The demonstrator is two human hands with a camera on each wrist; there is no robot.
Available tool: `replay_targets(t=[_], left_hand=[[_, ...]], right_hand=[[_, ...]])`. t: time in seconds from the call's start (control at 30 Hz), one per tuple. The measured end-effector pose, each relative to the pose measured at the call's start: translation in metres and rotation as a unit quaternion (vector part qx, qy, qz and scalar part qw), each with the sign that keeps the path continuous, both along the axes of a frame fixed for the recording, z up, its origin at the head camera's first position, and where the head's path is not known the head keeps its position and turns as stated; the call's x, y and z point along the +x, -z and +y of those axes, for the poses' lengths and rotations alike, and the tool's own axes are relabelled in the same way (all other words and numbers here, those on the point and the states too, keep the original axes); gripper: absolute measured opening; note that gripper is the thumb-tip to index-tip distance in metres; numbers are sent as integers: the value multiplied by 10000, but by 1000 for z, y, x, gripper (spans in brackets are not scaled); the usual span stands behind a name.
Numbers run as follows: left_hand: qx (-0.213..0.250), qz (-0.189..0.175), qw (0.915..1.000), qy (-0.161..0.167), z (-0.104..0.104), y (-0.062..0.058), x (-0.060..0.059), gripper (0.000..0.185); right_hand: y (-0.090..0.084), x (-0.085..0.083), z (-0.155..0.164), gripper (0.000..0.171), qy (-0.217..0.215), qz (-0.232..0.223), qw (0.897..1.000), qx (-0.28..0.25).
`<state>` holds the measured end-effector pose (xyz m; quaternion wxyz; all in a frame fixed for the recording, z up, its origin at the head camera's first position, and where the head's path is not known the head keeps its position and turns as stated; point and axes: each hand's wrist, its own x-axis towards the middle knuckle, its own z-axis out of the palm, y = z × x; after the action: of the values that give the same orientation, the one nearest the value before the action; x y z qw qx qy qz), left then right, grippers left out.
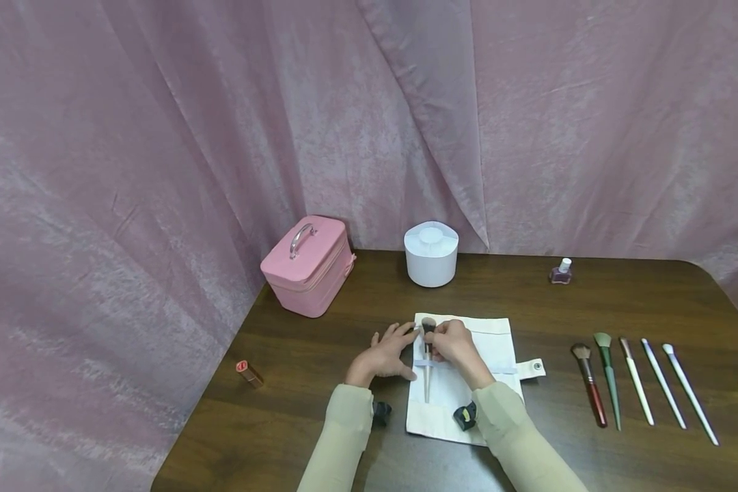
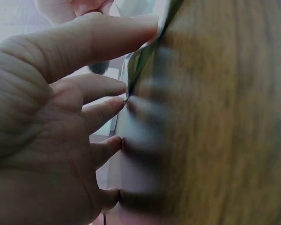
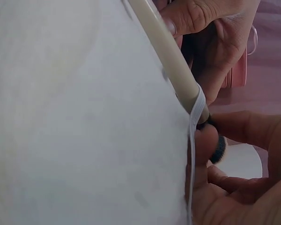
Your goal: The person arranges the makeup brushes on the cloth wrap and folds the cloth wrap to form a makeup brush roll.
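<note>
Brush going under the pouch's band

Your right hand (image 1: 454,345) pinches the brush (image 1: 428,355) near its head, its handle under the elastic band (image 1: 498,370) of the white pouch (image 1: 467,396) on the counter (image 1: 590,301). Your left hand (image 1: 386,355) lies flat, fingers spread, on the pouch's left edge.

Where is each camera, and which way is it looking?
Head: worn up high, looking forward and down at the table; both sleeves, left hand and right hand show.
Left wrist: close beside the left hand's fingers, facing the tabletop and the white cloth roll.
Right wrist: low over the cloth, facing the brush under the elastic band.
Shared: head and right wrist both show the brush and pink case.
</note>
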<state>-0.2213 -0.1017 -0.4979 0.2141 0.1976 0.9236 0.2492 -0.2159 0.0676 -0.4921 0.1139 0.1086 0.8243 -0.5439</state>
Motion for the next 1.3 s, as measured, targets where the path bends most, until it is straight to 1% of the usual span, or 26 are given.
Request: replay_targets(t=[0.07,0.2,0.3,0.4,0.57,0.8,1.03,1.3], left_hand=[[9,0,10000,0,0,0,0,89],[-2,24,10000,8,0,1,0,88],[-20,49,10000,14,0,1,-1,88],[-7,77,10000,18,0,3,-2,87],[10,89,10000,12,1,4,-2,87],[14,73,10000,6,0,2,0,87],[69,72,9999,41,0,4,0,88],[77,50,10000,28,-1,4,-1,88]], right_hand=[[1,0,0,15,-5,19,10000,93],[2,0,0,29,-59,32,9995,294],[2,0,1,36,-103,-3,9991,419],[1,1,1,35,-149,-35,9984,543],[1,2,3,30,-311,107,9966,752],[0,4,2,36,-580,81,9926,1060],[3,6,4,44,-763,126,9883,1316],[3,7,4,41,-834,200,9854,1474]])
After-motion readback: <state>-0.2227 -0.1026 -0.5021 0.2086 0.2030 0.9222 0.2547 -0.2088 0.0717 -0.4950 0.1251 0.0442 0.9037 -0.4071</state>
